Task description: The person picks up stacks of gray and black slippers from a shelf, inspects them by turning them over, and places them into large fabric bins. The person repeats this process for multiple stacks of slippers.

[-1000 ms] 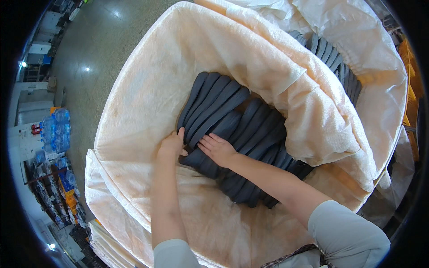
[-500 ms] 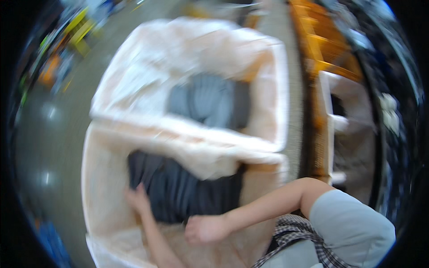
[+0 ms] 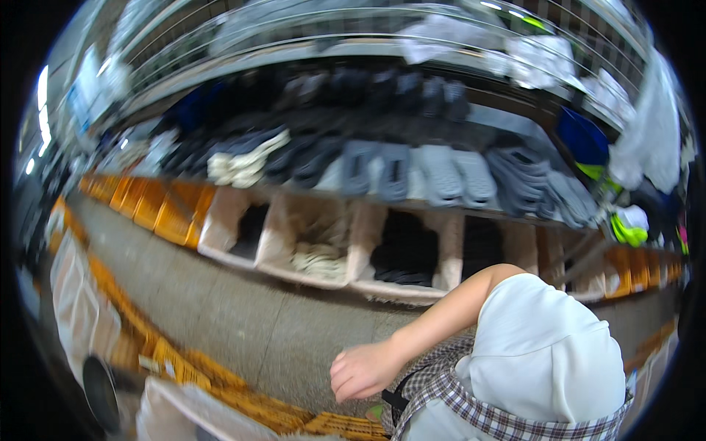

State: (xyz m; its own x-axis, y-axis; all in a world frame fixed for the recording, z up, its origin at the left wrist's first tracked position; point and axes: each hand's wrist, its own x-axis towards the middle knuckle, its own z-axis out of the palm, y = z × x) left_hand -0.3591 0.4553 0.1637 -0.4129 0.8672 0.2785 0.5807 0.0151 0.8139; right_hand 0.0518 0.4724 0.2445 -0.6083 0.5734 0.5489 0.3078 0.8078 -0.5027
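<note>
My right hand [image 3: 364,373] hangs over the floor with its fingers loosely curled, and nothing shows in them. My left hand is out of view. Ahead, a long shelf holds rows of slide sandals: a light grey pair [image 3: 443,176], a dark grey pair [image 3: 393,173], and a cream bundle [image 3: 250,159] farther left. A stack of dark grey slides [image 3: 518,176] lies to the right. Beneath the shelf stand plastic-lined bins; one bin [image 3: 358,242] holds black footwear, and its left neighbour holds cream pieces [image 3: 320,261]. My hand touches none of them.
Orange crates [image 3: 163,209] line the far left under the shelf. More orange crates [image 3: 220,382] with white liners run along the near left. Grey floor [image 3: 257,316] lies between both rows. Wire racks with plastic bags [image 3: 544,62] rise above the shelf.
My view has swung from two lined bins with dark stacked pieces to the shelf of slides. My left hand, earlier at the dark stack, has left view. My right hand is now over the floor.
</note>
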